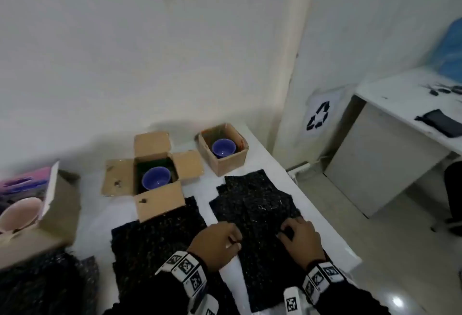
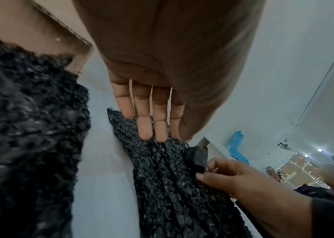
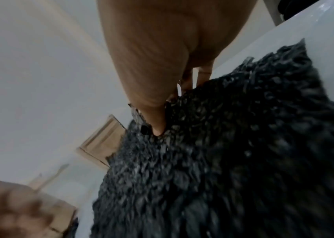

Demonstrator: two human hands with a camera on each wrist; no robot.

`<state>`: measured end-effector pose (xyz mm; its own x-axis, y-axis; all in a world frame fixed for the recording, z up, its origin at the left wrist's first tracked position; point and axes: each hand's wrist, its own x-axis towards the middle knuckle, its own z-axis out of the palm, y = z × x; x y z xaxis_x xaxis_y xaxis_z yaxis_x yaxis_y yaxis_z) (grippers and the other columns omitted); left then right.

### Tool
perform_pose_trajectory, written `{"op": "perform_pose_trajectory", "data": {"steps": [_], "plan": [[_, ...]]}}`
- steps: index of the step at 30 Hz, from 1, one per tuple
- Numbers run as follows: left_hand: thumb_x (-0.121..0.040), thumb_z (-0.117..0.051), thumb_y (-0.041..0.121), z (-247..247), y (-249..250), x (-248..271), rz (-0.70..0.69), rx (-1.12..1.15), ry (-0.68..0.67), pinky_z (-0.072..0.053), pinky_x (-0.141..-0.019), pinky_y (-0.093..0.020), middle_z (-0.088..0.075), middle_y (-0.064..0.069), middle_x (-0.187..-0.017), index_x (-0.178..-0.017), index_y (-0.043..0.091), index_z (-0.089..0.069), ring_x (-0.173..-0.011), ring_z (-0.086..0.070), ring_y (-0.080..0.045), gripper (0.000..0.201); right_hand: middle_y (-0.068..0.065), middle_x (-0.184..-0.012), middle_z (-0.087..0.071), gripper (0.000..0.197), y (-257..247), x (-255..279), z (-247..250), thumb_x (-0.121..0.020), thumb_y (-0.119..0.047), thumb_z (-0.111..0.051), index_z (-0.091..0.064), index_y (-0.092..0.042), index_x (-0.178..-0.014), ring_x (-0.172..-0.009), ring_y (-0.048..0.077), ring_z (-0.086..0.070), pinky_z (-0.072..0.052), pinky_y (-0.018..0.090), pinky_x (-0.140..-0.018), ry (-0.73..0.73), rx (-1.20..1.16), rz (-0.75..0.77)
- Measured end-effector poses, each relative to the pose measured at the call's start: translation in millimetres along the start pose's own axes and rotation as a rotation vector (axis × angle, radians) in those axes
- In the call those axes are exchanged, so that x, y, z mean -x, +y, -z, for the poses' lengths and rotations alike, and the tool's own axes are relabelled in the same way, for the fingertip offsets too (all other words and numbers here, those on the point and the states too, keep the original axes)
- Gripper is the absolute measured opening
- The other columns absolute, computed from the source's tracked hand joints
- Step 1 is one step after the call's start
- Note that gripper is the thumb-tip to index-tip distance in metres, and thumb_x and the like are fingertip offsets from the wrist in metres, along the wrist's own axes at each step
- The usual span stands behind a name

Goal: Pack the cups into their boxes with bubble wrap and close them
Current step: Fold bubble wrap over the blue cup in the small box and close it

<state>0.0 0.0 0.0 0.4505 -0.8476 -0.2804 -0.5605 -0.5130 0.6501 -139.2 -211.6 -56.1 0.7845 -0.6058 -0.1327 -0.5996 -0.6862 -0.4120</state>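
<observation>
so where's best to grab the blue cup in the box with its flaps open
By the rim of the blue cup, coming straight down from above. It stands upright and mouth-up in the open box, whose walls block its sides; the spread flaps leave only the top free for fingers over the lip.

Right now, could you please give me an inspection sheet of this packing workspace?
Surface: white table, mostly covered by wrap and boxes.
Job's things: blue cup in open-flapped cardboard box; second blue cup in small cardboard box; pink cup in printed box at left; black bubble wrap sheets laid out in front.
Clutter: nothing seen on this table.
Hands: left hand rests straight fingers on the wrap; right hand pinches a wrap edge.
Cables: nothing seen.
Surroundings: white wall, recycling-symbol bag, second white desk with dark items, blue bag.
</observation>
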Motion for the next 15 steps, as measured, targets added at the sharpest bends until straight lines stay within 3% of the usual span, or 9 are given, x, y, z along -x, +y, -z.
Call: {"op": "perform_pose_trajectory", "data": {"steps": [5,8,10,11,15], "plan": [[-0.09,-0.055,0.046,-18,8,-47,0.013,-0.079,0.144,-0.044,-0.087,-0.025,-0.049,0.014,-0.106,-0.107,0.031,-0.055,-0.104,-0.051,-0.009,0.022,0.004,-0.074,-0.052,0.029,16,-31,28,-0.084,-0.021,-0.072,-0.049,-0.017,-0.068,-0.071,0.019,-0.051,-0.039,0.032,-0.066,0.156,-0.563,-0.071],[-0.079,-0.053,0.069,-37,21,-71,-0.014,-0.131,0.179,-0.041,-0.095,-0.029,-0.043,0.011,-0.123,-0.123,0.033,-0.043,-0.115,-0.041,-0.011,0.057,0.006,-0.065,-0.048,0.03,28,-54,50,-0.087,-0.016,-0.067,-0.046,-0.009,-0.067,-0.065,0.018,-0.045,-0.036,0.034,-0.062,0.169,-0.812,-0.173],[-0.069,-0.053,0.079,-48,28,-85,0.028,-0.26,0.125,-0.038,-0.102,-0.036,-0.034,0.009,-0.135,-0.136,0.035,-0.03,-0.122,-0.035,-0.015,0.083,0.009,-0.066,-0.049,0.032,34,-69,59,-0.085,-0.024,-0.066,-0.047,-0.005,-0.07,-0.066,0.017,-0.047,-0.038,0.034,-0.065,0.179,-0.93,-0.204],[-0.068,-0.053,0.079,-53,30,-89,0.055,-0.351,0.092,-0.035,-0.103,-0.038,-0.031,0.007,-0.138,-0.138,0.036,-0.028,-0.124,-0.033,-0.019,0.086,0.01,-0.069,-0.05,0.034,35,-74,63,-0.083,-0.029,-0.066,-0.047,-0.003,-0.072,-0.068,0.018,-0.048,-0.04,0.035,-0.066,0.174,-0.974,-0.215],[-0.083,-0.053,0.064,-61,29,-99,0.095,-0.495,0.11,-0.028,-0.1,-0.037,-0.035,0.01,-0.139,-0.127,0.038,-0.05,-0.125,-0.032,-0.02,0.051,0.011,-0.073,-0.05,0.033,39,-90,67,-0.09,-0.025,-0.063,-0.048,0.002,-0.08,-0.071,0.018,-0.049,-0.041,0.036,-0.069,0.129,-1.019,-0.184]]}}
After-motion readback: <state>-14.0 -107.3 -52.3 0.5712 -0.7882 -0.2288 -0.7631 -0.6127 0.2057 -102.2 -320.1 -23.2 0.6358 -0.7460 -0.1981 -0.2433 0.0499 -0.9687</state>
